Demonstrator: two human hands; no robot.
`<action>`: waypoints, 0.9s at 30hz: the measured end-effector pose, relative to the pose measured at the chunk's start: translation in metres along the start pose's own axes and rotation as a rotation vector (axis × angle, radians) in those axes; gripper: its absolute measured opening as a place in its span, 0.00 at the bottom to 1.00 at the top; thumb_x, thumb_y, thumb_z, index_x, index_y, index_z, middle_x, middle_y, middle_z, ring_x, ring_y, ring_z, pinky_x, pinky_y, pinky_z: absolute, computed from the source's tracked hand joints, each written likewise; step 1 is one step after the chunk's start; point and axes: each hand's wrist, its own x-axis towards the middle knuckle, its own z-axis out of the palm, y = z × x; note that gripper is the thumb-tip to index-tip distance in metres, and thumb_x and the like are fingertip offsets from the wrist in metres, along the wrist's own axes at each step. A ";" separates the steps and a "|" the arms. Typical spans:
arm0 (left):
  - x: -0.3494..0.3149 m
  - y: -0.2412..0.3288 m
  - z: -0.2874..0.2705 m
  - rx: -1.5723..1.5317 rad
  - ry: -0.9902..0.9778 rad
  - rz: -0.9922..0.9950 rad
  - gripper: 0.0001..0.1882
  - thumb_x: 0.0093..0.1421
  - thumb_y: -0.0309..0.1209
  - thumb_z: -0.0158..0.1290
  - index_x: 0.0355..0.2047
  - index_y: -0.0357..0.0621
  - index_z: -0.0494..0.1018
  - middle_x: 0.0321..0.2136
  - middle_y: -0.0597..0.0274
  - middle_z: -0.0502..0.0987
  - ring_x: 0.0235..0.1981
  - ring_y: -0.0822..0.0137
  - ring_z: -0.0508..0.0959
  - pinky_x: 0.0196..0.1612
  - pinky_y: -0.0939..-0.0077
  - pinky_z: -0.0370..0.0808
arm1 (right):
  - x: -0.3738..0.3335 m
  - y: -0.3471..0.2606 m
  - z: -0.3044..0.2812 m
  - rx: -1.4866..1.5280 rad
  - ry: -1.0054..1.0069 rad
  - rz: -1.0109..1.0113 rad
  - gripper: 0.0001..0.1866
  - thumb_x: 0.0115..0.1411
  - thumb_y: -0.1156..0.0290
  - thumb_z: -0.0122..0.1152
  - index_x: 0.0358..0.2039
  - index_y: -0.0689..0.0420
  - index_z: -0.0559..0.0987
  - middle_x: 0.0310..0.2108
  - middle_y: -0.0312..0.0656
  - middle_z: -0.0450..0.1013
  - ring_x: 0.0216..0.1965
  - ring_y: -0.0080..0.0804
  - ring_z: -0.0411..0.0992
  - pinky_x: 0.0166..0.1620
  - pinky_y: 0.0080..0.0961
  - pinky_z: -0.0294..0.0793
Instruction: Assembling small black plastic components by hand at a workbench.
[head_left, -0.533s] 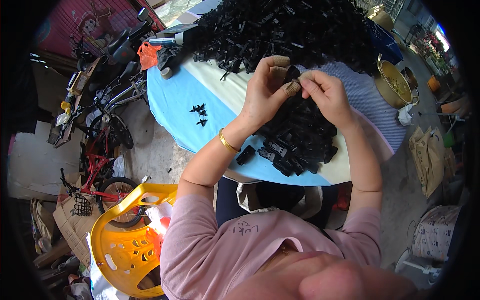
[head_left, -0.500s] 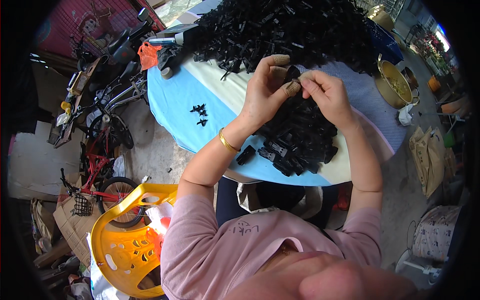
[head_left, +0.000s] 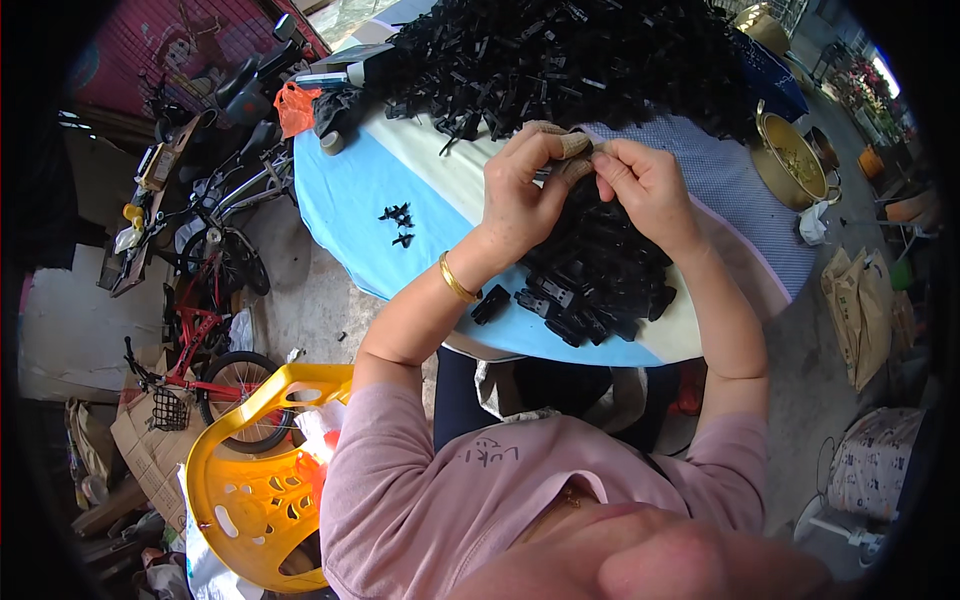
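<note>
Over the middle of the table, my left hand and my right hand meet fingertip to fingertip. Both are closed in a pinch on a small black plastic piece, almost wholly hidden by the fingers. Tan finger covers wrap the left thumb and fingertips, and a gold bangle circles the left wrist. Beneath the hands lies a small heap of black plastic clips. One black clip rests apart by my left wrist. Several tiny black parts lie on the blue cloth to the left.
A large mound of black parts covers the far side of the cloth-covered table. A brass-coloured pot stands at the right edge. A tape roll and an orange bag sit far left. A yellow chair is beside me.
The left fingers have curled in and closed toward the right fingertips; the dark piece that showed between them is now mostly covered. The right hand has barely moved.
</note>
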 end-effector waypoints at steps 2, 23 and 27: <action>0.009 -0.004 -0.006 0.028 -0.097 0.011 0.13 0.46 0.18 0.57 0.34 0.34 0.70 0.31 0.61 0.73 0.32 0.71 0.75 0.34 0.81 0.74 | 0.004 0.002 -0.005 0.019 -0.019 0.013 0.09 0.59 0.72 0.49 0.24 0.59 0.73 0.15 0.30 0.65 0.18 0.14 0.59 0.22 0.14 0.57; 0.008 -0.097 -0.006 0.844 -0.472 -0.167 0.16 0.44 0.25 0.51 0.37 0.47 0.69 0.26 0.57 0.75 0.34 0.54 0.70 0.37 0.67 0.69 | 0.015 0.057 -0.019 -0.236 -0.040 0.058 0.10 0.56 0.68 0.55 0.28 0.62 0.76 0.17 0.31 0.68 0.19 0.16 0.64 0.24 0.14 0.63; 0.009 -0.093 -0.004 0.753 -0.300 -0.116 0.17 0.46 0.22 0.48 0.38 0.46 0.70 0.25 0.57 0.75 0.29 0.56 0.70 0.39 0.68 0.67 | 0.018 0.057 -0.020 -0.225 0.016 0.051 0.09 0.55 0.67 0.57 0.30 0.61 0.76 0.20 0.32 0.70 0.22 0.16 0.66 0.26 0.14 0.65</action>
